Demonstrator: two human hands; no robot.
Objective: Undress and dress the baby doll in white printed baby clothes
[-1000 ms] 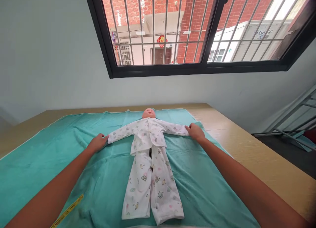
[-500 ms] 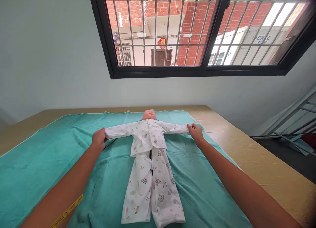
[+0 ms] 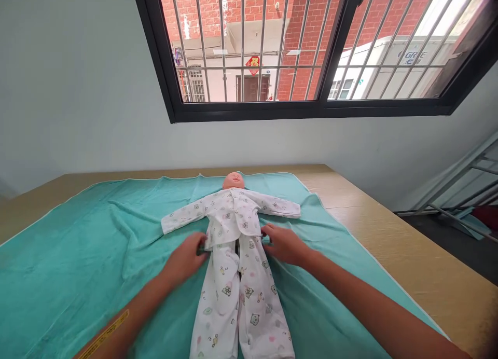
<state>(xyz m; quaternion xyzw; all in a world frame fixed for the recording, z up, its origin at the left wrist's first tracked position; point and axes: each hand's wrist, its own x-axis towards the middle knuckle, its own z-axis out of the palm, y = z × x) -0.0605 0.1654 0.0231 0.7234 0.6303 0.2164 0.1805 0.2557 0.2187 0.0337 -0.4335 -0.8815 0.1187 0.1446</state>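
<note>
A doll [image 3: 233,181] lies on its back, dressed in a white printed baby shirt [image 3: 233,219] with long sleeves spread to both sides. White printed baby trousers [image 3: 223,302] extend from under the shirt toward me. My left hand [image 3: 187,260] is at the shirt's left lower corner, its fingers curled and pinching at the hem. At the opposite lower corner, my right hand [image 3: 286,243] has its thumb and fingers closed at the hem edge. The fingertips partly cover the cloth there. Doll hands and feet do not show.
A turquoise blanket [image 3: 89,245] with folds lies under the doll on a wooden table [image 3: 365,219]. Behind stands a pale wall [image 3: 97,89] with a black-framed barred window [image 3: 249,111]. A metal rack [image 3: 459,185] is at the far right.
Both hands have let go of the sleeve cuffs and moved inward and toward me to the shirt's lower corners. The left sleeve now slopes downward; the right stays nearly straight out.
</note>
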